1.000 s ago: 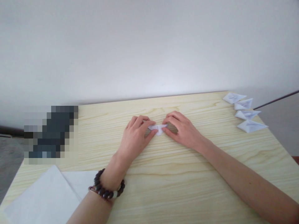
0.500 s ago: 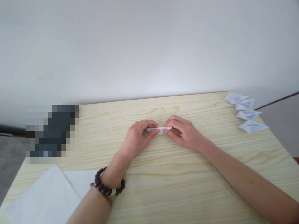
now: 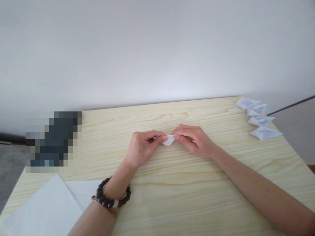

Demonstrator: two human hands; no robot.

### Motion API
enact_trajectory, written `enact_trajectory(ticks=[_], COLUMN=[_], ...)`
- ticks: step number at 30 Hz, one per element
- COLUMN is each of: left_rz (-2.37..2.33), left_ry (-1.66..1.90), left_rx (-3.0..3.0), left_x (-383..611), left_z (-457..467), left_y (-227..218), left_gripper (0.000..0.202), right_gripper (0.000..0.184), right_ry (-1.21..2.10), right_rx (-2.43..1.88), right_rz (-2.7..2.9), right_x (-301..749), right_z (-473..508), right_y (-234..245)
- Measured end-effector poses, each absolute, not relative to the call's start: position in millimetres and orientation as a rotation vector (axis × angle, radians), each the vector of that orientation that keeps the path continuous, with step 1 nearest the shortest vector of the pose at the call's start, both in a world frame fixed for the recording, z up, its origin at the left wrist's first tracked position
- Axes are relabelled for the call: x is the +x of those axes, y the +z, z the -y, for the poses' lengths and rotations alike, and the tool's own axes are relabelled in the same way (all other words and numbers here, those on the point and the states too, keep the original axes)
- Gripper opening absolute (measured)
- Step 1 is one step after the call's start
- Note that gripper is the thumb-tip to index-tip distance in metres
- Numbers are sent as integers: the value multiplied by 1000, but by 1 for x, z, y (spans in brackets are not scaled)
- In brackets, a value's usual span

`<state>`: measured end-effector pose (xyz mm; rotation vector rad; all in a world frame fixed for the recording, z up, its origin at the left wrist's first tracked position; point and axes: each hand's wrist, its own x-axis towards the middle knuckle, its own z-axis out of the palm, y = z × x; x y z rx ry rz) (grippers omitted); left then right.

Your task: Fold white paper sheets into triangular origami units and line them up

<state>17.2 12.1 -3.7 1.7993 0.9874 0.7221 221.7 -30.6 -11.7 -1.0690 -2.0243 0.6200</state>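
Between my two hands, near the middle of the table, is a small piece of folded white paper (image 3: 169, 140) with a point facing down toward me. My left hand (image 3: 145, 144) pinches its left end between thumb and fingers. On the opposite end, the thumb and fingertips of my right hand (image 3: 193, 139) are closed on the paper. Parts of the paper are hidden behind the fingertips. A dark beaded bracelet (image 3: 108, 200) circles my left wrist.
Several folded white paper pieces (image 3: 265, 133) lie in a column at the table's right edge. White paper sheets (image 3: 46, 206) overlap at the front left, below a dark, pixelated object (image 3: 57, 137). The wood-grain table (image 3: 187, 203) meets a pale wall (image 3: 157, 52) at the back.
The folded paper has tipped so its pointed face shows more. My left hand has shifted slightly left and its fingers have straightened; the right fingertips have moved closer to the paper's middle.
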Motion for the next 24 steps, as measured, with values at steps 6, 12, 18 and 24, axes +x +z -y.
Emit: enact_trajectory(ticks=[6,12,18,24], left_rz=[-1053,-968,-917,-951], left_ry=[756,689,653,627], left_rx=[1665,1719,1764,1650], left_x=[20,15,13,14], left_z=[-14,-16,-18,-15], left_y=[-7,-6,-5,-7], left_gripper=[22,21,27,34], right_gripper=[23,20,21,24], right_ry=[651,622,664,626], right_rx=[-1150,-1190,-1186,-1207], right_rz=[2003,2013,2025,1999], right_x=[223,223,224,224], right_z=[29,31,31,31], right_y=[-11,-14,-11,-10])
